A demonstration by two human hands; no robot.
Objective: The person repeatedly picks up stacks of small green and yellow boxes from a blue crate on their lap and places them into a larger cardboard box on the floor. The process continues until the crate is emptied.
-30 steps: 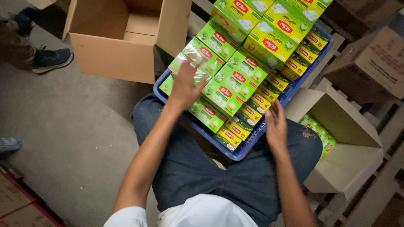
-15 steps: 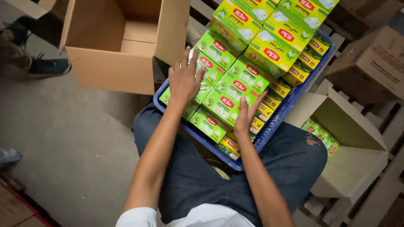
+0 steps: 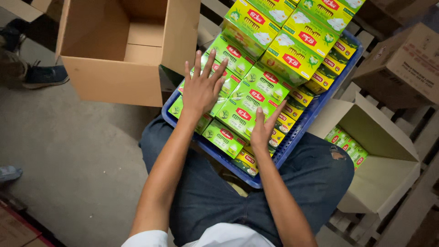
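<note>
While both palms press down on a block of bright green rectangular cardboard cartons [image 3: 250, 98], neither hand closes around anything. The left hand [image 3: 201, 89] lies flat with its fingers spread wide and straight, covering the cartons at the block's left side, fingertips pointing toward the far end of the blue slatted plastic crate [image 3: 180, 126] that holds them. The right hand [image 3: 261, 129] rests on the near right edge of the same block, fingers apart, thumb and forefinger splayed, its heel over the row of smaller yellow-and-green packets [image 3: 292, 106] standing on edge along the crate's right wall. The crate sits across the person's lap, on blue jeans [image 3: 215, 192]. Larger yellow-green cartons [image 3: 292, 43] are stacked at the crate's far end. An open, empty brown cardboard box [image 3: 114, 50] stands on the grey floor just left of the crate; another open cardboard box [image 3: 375, 151] to the right holds a few green packets.
</note>
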